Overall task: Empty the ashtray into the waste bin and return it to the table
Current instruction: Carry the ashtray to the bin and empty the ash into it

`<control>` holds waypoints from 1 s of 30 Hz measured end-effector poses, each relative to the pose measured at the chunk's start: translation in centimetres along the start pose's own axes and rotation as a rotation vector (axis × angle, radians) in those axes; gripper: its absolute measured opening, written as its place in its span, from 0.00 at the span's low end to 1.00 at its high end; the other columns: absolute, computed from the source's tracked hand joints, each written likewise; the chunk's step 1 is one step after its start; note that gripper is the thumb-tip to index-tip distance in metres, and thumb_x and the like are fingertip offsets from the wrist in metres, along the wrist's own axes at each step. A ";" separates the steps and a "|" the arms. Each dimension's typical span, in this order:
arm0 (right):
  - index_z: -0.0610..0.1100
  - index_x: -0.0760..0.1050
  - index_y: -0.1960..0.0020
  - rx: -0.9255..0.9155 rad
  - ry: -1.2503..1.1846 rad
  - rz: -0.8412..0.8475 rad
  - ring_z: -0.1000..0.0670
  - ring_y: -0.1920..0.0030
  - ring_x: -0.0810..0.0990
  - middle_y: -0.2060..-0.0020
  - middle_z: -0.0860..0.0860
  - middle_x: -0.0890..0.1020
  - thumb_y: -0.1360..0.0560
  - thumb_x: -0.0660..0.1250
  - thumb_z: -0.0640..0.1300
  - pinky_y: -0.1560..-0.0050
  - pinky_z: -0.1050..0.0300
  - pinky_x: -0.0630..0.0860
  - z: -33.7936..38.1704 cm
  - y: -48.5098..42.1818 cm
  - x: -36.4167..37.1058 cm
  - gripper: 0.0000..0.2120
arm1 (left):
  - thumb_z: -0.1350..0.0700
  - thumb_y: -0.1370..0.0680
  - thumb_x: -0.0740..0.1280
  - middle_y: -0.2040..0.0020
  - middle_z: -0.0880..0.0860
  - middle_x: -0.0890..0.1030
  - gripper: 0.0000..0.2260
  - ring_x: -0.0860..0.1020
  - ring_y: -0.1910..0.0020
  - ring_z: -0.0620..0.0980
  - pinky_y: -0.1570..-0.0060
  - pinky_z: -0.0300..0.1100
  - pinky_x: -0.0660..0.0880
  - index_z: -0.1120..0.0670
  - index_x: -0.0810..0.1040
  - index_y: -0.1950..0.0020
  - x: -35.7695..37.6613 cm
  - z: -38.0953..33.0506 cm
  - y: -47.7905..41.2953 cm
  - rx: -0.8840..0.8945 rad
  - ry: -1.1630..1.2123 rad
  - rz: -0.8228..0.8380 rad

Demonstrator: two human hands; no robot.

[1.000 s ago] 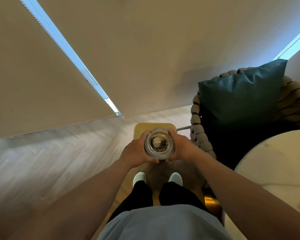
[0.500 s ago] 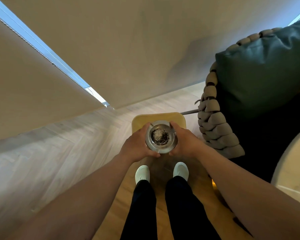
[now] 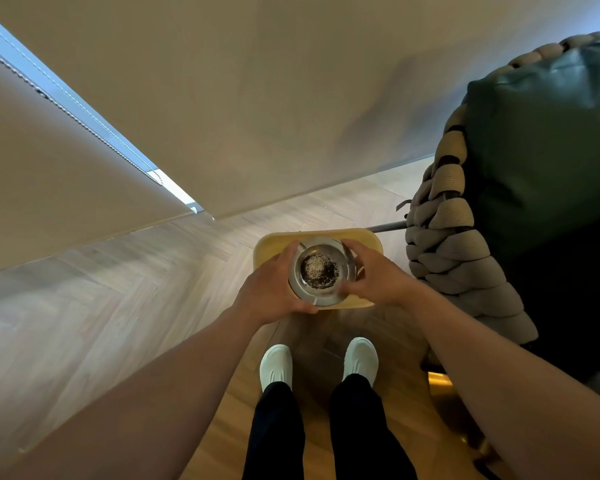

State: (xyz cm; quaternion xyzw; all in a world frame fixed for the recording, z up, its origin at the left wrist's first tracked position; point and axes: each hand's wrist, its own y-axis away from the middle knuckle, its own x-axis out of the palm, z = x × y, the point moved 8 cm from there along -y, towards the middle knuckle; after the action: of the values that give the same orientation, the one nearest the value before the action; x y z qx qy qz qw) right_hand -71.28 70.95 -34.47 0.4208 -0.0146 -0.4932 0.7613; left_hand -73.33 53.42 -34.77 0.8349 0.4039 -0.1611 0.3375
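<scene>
The ashtray (image 3: 321, 273), level and loaded with dark ash, is grasped at its rim by the left hand (image 3: 274, 289) and the right hand (image 3: 374, 277). It is now held directly above the yellow waste bin (image 3: 369, 242), whereas a second ago the bin was seen only partly, beyond the hands. The white shoes (image 3: 276, 365) have been brought closer to the bin. By this judgement, carrying is finished and tipping is due next.
</scene>
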 end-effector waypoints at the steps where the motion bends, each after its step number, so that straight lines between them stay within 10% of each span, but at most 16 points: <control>1: 0.50 0.61 0.23 0.037 -0.064 -0.015 0.50 0.53 0.82 0.42 0.48 0.79 0.24 0.72 0.43 0.54 0.58 0.82 -0.4 -0.3 -0.2 0.34 | 0.38 0.44 0.80 0.39 0.40 0.73 0.50 0.76 0.43 0.45 0.44 0.51 0.79 0.37 0.54 0.29 0.0 0.2 -0.2 -0.003 -0.001 0.002; 7: 0.36 0.77 0.39 0.231 -0.407 -0.099 0.51 0.68 0.84 0.61 0.44 0.83 0.21 0.67 0.38 0.68 0.60 0.83 -2.5 -0.9 -1.4 0.11 | 0.40 0.42 0.81 0.32 0.47 0.74 0.53 0.75 0.38 0.50 0.40 0.54 0.77 0.41 0.54 0.24 0.4 0.8 -0.5 -0.032 -0.032 0.038; 19: 0.35 0.78 0.49 0.272 -0.478 -0.087 0.47 0.67 0.84 0.62 0.39 0.83 0.22 0.68 0.34 0.67 0.55 0.84 -4.0 -1.9 -1.4 0.03 | 0.41 0.40 0.81 0.28 0.45 0.70 0.54 0.73 0.33 0.49 0.38 0.53 0.76 0.41 0.53 0.23 0.7 0.5 -1.3 -0.010 -0.066 0.083; 30: 0.37 0.78 0.49 0.294 -0.507 -0.181 0.46 0.69 0.83 0.61 0.39 0.83 0.23 0.69 0.35 0.70 0.55 0.83 -6.1 -2.9 -2.0 0.03 | 0.31 0.40 0.75 0.22 0.53 0.60 0.56 0.60 0.24 0.55 0.27 0.52 0.62 0.53 0.54 0.21 -2.9 2.0 -1.5 0.105 -0.583 0.015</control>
State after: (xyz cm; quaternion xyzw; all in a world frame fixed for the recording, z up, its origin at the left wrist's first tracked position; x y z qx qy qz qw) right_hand -71.75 75.88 -39.50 0.3897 -0.2376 -0.6408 0.6173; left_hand -76.33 51.06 -35.34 0.7727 0.2748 -0.4121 0.3970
